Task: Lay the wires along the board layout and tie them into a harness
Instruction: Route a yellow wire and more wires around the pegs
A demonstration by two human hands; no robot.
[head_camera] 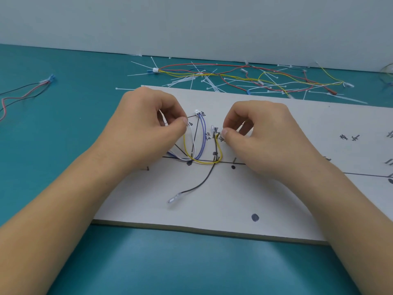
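loose wires, far left: red and black bundle [25, 92] on the counter [63, 60], off the board, well apart from both hands.
left hand: left hand [148, 124] over the board's left part, thumb and forefinger pinched together on one end of the yellow wire [200, 162].
board: white board [276, 209] with drawn black route lines and dots; long axis runs left-right, near edge faces the person.
yellow wire: hangs as a U between the two hands, both ends up at the fingertips; its bottom lies along the drawn horizontal line, so the long run is left-right.
laid wires: purple pair [203, 141] and white wire [193, 141] drop from the white connector [197, 112] to the same line, between the hands and just beside the yellow.
black wire: black wire [202, 182] trails toward the near edge and ends in a clear terminal [173, 198], loose.
right hand: right hand [255, 128] pinches the yellow wire's other end, fingers curled.
key relation: each hand holds one end, neither nearer; probably the ends go down onto the drawn branches.
room: bare board right of the right hand and toward the near edge.
risk: laid wires crowd the middle, easy to drag.
ties pile: cable ties and spare wires [234, 79] behind the far edge, unused.
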